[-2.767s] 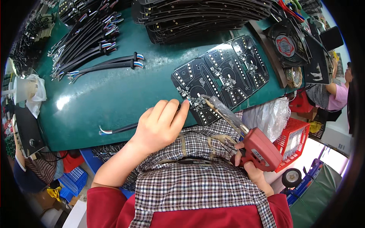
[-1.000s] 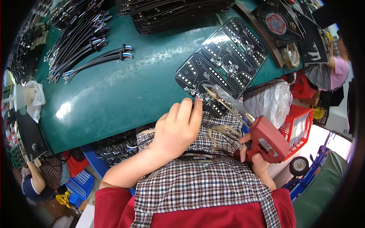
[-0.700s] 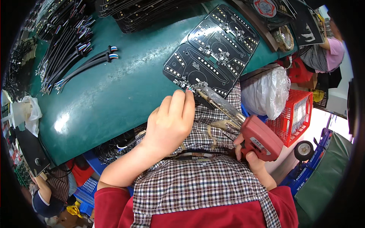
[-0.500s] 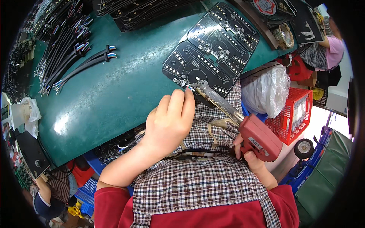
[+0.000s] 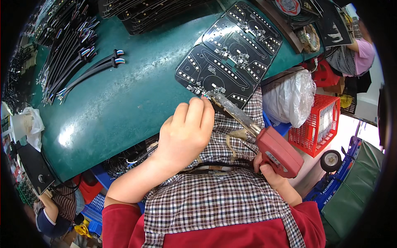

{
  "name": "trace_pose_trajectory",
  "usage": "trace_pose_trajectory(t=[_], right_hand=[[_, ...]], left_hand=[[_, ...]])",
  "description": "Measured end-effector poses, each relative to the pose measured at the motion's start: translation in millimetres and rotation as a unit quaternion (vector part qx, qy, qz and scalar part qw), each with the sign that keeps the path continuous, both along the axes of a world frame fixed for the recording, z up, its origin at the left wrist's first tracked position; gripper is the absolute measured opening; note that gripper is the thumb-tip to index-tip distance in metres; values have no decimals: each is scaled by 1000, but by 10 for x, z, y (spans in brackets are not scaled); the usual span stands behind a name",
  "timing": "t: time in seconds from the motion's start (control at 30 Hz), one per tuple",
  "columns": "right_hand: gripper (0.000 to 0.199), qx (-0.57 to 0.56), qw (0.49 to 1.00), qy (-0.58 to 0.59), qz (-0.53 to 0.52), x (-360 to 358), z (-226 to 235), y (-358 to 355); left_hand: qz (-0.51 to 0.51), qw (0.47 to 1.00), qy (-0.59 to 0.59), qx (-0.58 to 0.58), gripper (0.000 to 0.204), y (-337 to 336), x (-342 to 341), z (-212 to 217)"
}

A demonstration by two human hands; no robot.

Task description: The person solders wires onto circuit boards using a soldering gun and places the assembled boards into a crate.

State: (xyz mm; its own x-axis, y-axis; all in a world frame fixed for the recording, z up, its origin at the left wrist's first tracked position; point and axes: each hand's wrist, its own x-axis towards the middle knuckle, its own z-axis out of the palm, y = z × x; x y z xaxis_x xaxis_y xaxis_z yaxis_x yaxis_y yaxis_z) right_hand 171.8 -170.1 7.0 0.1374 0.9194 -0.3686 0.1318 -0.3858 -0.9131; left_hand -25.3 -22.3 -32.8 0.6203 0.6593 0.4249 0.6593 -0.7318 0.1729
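Observation:
My left hand (image 5: 186, 134) is closed at the near edge of a panel of black circuit boards (image 5: 225, 62), its fingertips pinching thin coloured wires (image 5: 204, 95). The rest of those wires is hidden under the hand. My right hand (image 5: 271, 173) grips the handle of a red soldering gun (image 5: 279, 152) at the panel's lower right. Its long metal barrel reaches up and left, and the tip sits right beside my left fingertips at the board's edge. Small components and white LEDs dot the boards, which overhang the table edge slightly toward my checked apron.
On the green table (image 5: 124, 103), black cables (image 5: 105, 64) with coloured wire ends lie at the left, beside a larger bundle. Stacked boards (image 5: 153, 16) fill the back. A white plastic bag (image 5: 289, 97) and red basket (image 5: 316, 126) stand to the right. Other people sit at both sides.
The soldering gun's body has dropped slightly down and left, its tip staying by my left fingertips. The boards have shifted a little to the left. My left hand keeps its pinch.

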Motion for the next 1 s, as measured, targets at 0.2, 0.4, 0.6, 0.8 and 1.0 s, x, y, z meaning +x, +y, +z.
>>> trace_pose_trajectory(t=[0.2,0.4,0.6,0.8,1.0], right_hand=[[65,49,993,-66,81,84,35,59],[54,40,994,-58,86,116,31,-23],[59,38,997,11,59,87,-34,-7],[68,22,997,58,38,103,-55,5],[64,29,994,-66,81,76,-52,-40]], left_hand=[[7,1000,5,-1,28,-8,-1,10],[14,1000,-26,-3,29,-12,-14,-45],[14,1000,-27,2,28,-10,-13,-45],[13,1000,-12,-3,24,0,-11,5],[12,999,42,24,21,-24,11,40]])
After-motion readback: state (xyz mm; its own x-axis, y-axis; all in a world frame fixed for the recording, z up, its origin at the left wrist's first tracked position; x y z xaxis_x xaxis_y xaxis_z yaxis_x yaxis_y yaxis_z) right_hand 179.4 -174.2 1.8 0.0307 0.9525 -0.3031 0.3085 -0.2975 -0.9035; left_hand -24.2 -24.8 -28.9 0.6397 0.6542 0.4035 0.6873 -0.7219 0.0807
